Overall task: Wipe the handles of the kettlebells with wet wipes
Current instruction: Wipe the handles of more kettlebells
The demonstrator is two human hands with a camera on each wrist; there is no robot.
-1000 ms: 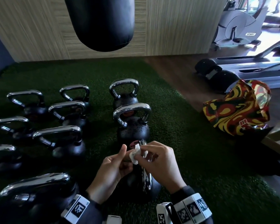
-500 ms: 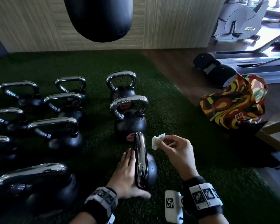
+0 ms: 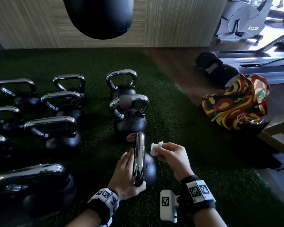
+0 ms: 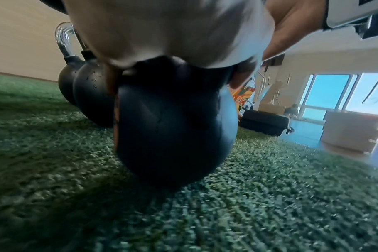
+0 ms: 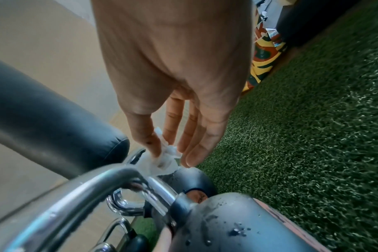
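The nearest kettlebell (image 3: 150, 171) is black and stands on the green turf, its chrome handle (image 3: 138, 158) edge-on to me. My left hand (image 3: 126, 171) steadies it: fingers lie straight along the handle's left side and the thumb hooks round its near end. In the left wrist view the palm (image 4: 173, 34) covers the top of the black body (image 4: 173, 127). My right hand (image 3: 172, 154) hovers just right of the handle and pinches a crumpled white wet wipe (image 3: 156, 147) between thumb and fingers. In the right wrist view the wipe (image 5: 162, 162) hangs just above the handle (image 5: 110, 184).
Two more kettlebells (image 3: 129, 118) stand in line ahead, and several others (image 3: 56, 128) fill the turf on the left. A black punching bag (image 3: 98, 17) hangs overhead. A patterned bag (image 3: 234, 102), a treadmill (image 3: 252, 63) and an exercise bike (image 3: 241, 22) are at the right.
A second ago both hands held the wipe together above the kettlebell. The left hand has dropped onto the kettlebell and the right hand has moved right with the wipe.
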